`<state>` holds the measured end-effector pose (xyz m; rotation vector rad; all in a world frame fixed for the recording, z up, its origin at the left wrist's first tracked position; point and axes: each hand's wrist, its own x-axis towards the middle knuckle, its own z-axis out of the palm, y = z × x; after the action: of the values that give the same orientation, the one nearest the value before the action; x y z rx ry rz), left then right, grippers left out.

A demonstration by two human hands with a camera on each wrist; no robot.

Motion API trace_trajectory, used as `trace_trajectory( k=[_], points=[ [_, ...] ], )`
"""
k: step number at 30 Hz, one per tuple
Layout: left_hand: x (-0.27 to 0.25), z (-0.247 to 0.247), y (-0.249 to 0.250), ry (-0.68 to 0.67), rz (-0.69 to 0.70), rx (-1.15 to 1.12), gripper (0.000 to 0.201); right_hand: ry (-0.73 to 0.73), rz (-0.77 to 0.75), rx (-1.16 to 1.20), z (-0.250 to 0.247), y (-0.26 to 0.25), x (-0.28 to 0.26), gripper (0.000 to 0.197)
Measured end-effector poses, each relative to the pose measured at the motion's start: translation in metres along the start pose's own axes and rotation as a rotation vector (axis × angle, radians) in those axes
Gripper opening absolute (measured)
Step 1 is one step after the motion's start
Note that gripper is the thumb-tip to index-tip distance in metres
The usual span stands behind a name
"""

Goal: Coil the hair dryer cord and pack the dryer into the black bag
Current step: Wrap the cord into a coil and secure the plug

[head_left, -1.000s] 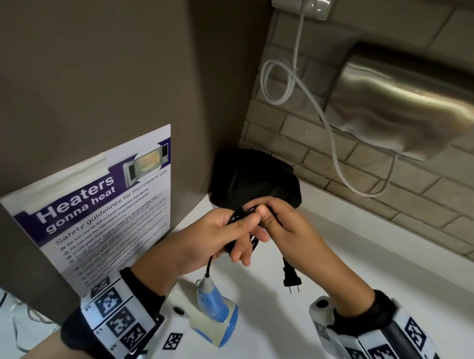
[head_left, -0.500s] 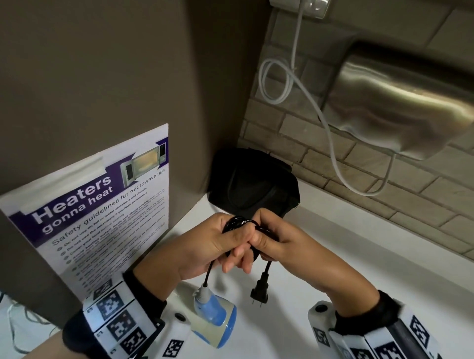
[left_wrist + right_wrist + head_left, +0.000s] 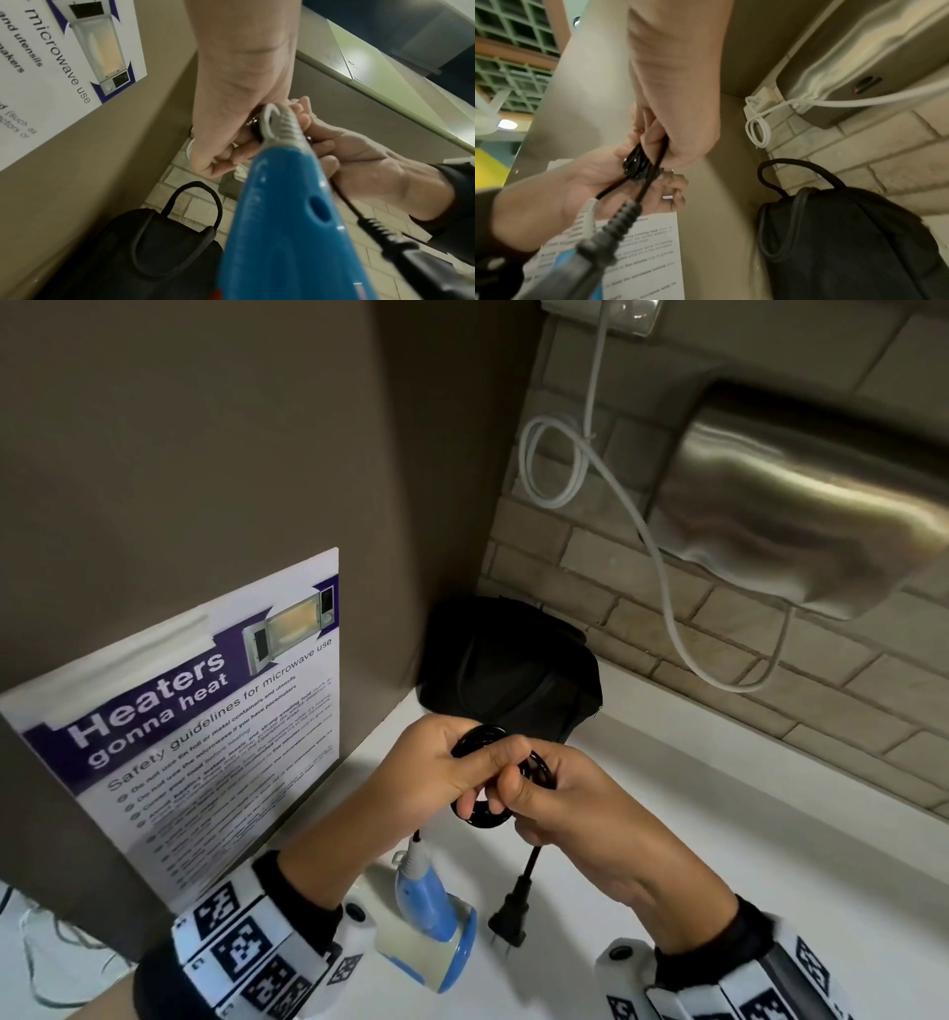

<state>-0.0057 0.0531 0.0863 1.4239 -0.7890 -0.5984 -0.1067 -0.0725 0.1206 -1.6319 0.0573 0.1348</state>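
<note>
"Heaters gonna heat", "Safety guidelines for microwave use" on the wall poster (image 3: pixel 205 711).

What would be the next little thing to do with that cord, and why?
Probably wind the last loose bit around the coil, since both the left hand and right hand grip it, while the plug hangs free and the black bag waits behind.

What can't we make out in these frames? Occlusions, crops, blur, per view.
- Head: cord coil mostly covered by left hand and right hand; loop count unreadable.
- Head: hair dryer body partly behind the left wrist band.
- Head: black bag opening not discernible, dark.
- Left wrist: plug blurred, cut by the edge.
- Right wrist: dryer handle blurred.
</note>
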Motion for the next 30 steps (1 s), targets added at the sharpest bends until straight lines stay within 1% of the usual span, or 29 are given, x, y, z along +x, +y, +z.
trace_trajectory(
  k=[3,4,5,7,8,9,10,12,14,16,19,21,24,26,28,30],
  points=[
    [0.000,0.001,-0.006,-0.022,0.007,0.033,0.078,-0.096,0.052,0.077,-0.006,-0.002,-0.001,0.037],
    [-0.001,0.002,-0.006,-0.047,0.009,0.028,0.080,-0.139,0.063,0.104,-0.009,-0.002,-0.001,0.041],
    [-0.003,0.004,-0.005,-0.070,0.010,0.014,0.072,-0.172,0.075,0.134,-0.012,-0.002,-0.002,0.047],
    [-0.005,0.005,-0.003,-0.081,-0.003,-0.013,0.053,-0.191,0.119,0.220,-0.017,-0.001,-0.004,0.058],
    [-0.005,0.006,-0.002,-0.062,-0.020,-0.017,0.050,-0.191,0.145,0.266,-0.018,-0.001,-0.005,0.064],
    [-0.005,0.006,-0.004,-0.034,-0.037,-0.014,0.050,-0.191,0.167,0.305,-0.018,-0.001,-0.005,0.065],
    [-0.004,0.006,-0.005,-0.008,-0.050,-0.009,0.051,-0.182,0.185,0.333,-0.018,0.000,-0.005,0.060],
    [-0.003,0.007,-0.006,0.025,-0.083,0.000,0.053,-0.133,0.222,0.360,-0.015,0.001,-0.004,0.043],
    [-0.003,0.007,-0.006,0.024,-0.123,-0.002,0.055,-0.082,0.262,0.402,-0.012,0.002,-0.002,0.034],
    [-0.005,0.004,-0.005,0.001,-0.161,-0.043,0.050,-0.033,0.283,0.466,-0.009,0.003,-0.002,0.031],
    [-0.008,-0.001,-0.005,-0.085,-0.197,-0.129,0.046,0.034,0.282,0.564,-0.010,0.003,-0.004,0.029],
    [-0.011,-0.005,-0.007,-0.147,-0.209,-0.263,0.039,0.064,0.251,0.654,-0.010,0.003,-0.006,0.027],
    [-0.013,-0.007,-0.015,-0.231,-0.192,-0.456,0.030,0.135,0.226,0.749,-0.011,0.006,-0.005,0.029],
    [-0.013,-0.005,-0.021,-0.219,-0.177,-0.468,0.028,0.152,0.208,0.809,-0.012,0.010,-0.004,0.028],
    [-0.014,-0.002,-0.024,-0.190,-0.152,-0.415,0.029,0.153,0.187,0.861,-0.011,0.016,-0.003,0.022],
    [-0.014,0.000,-0.024,-0.160,-0.148,-0.358,0.030,0.145,0.189,0.848,-0.012,0.020,-0.002,0.020]
  ],
)
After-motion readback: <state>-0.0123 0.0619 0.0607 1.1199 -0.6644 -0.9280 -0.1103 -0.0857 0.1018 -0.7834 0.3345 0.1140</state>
